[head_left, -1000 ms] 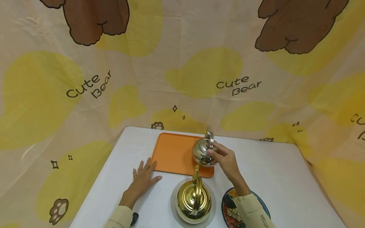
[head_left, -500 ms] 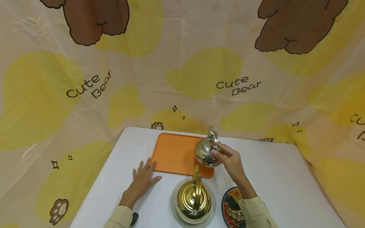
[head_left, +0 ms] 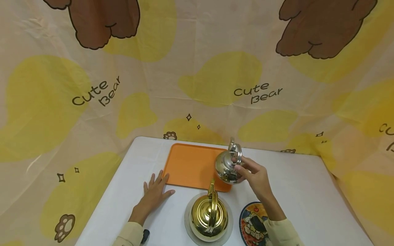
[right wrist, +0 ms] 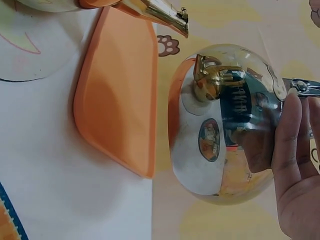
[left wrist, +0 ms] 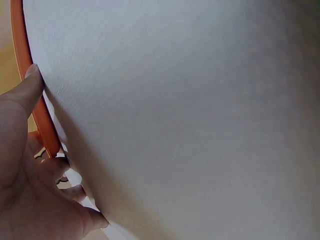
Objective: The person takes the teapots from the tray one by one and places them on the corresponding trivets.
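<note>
My right hand [head_left: 257, 177] grips a shiny silver teapot [head_left: 224, 166] by its handle, thumb on the near side. The teapot hangs raised over the right end of an orange tray [head_left: 187, 165], spout pointing away. In the right wrist view its round body [right wrist: 200, 175] mirrors the surroundings, and the fingers cover part of the handle. My left hand [head_left: 152, 196] rests with spread fingers on the white table, fingertips at the tray's near left corner. In the left wrist view, the fingers [left wrist: 30, 92] touch the tray's edge [left wrist: 46, 127].
A gold teapot [head_left: 200, 218] stands on a pale round mat [head_left: 187, 218] just in front of the tray. To its right lies a colourful patterned round plate [head_left: 246, 225], partly under the right sleeve. A printed cloth [head_left: 215, 78] hangs behind the white table [head_left: 307, 198].
My right hand has carried the silver teapot to the right and slightly towards me, over the tray's right edge. The left hand, tray and gold teapot have stayed in place.
</note>
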Demonstrator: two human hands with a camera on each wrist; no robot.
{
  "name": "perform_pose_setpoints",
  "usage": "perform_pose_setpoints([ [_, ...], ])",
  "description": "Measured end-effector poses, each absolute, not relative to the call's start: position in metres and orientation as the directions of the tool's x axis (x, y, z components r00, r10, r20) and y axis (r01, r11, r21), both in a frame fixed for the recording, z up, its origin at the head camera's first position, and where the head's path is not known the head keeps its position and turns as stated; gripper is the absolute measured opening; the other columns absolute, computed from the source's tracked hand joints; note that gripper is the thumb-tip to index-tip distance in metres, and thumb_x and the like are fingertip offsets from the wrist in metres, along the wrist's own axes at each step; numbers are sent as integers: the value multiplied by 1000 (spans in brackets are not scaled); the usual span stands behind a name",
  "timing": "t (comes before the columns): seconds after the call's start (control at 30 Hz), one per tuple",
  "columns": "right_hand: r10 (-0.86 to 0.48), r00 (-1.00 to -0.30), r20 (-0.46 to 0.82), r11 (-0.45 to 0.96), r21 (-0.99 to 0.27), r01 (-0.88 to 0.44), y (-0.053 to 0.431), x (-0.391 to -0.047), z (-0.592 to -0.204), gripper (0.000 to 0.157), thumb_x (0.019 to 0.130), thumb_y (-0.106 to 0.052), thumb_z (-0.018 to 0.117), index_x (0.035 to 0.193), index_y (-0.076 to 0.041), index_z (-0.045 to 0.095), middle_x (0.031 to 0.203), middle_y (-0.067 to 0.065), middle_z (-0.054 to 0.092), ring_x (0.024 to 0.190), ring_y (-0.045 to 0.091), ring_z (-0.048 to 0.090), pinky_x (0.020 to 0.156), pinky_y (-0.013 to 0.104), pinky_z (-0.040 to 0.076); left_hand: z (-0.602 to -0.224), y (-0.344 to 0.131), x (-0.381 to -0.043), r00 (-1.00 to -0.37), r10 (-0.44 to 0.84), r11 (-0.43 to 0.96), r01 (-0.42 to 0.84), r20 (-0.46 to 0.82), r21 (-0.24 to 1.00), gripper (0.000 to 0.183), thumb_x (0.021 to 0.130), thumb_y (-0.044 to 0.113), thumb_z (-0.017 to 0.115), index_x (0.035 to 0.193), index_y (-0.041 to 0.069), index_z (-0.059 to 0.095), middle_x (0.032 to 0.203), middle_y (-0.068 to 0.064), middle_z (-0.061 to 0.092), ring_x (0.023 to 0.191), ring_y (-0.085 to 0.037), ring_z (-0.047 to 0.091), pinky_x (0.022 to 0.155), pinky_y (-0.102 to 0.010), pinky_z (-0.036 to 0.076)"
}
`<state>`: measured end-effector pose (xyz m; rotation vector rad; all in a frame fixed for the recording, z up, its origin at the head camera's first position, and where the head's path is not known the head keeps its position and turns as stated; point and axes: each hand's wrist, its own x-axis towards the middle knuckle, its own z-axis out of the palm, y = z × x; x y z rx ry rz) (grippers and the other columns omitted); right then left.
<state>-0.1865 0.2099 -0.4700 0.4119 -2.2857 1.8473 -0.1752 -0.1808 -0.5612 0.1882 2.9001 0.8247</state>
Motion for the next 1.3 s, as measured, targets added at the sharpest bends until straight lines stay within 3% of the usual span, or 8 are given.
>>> perform_pose_setpoints([
  [0.33, -114, -940, 321, 208, -918, -338, 219, -173, -469, 36, 102, -4, 69, 138, 0, 68, 117, 15, 73, 80, 23, 67, 62, 37, 64, -562, -181, -173, -986, 149, 847, 87, -79, 524, 82, 98, 41, 74, 162, 3, 41, 172, -29, 22, 157, -60, 11, 117, -85, 4],
  [0.53, -112, -943, 312, 226, -917, -330, 226, -161, -470, 36, 102, -4, 69, 138, 1, 68, 109, 3, 72, 78, 23, 68, 61, 37, 64, -562, -180, -173, -985, 149, 854, 87, -82, 514, 82, 98, 42, 74, 162, 3, 40, 172, -29, 22, 157, -60, 11, 117, -85, 4],
  [0.8, -115, -940, 322, 235, -910, -341, 233, -149, -473, 38, 102, -1, 68, 140, 3, 66, 119, 10, 71, 79, 24, 69, 60, 37, 64, -566, -181, -175, -984, 149, 853, 81, -93, 516, 83, 99, 43, 73, 163, 4, 39, 173, -28, 20, 158, -59, 8, 118, -84, 2],
  [1.3, -66, -930, 361, 216, -905, -367, 246, -131, -475, 36, 99, 10, 64, 136, 9, 66, 119, -1, 75, 78, 20, 69, 57, 32, 62, -562, -180, -173, -985, 142, 848, 69, -101, 525, 82, 99, 42, 74, 162, 3, 40, 173, -28, 20, 158, -59, 8, 118, -84, 1],
])
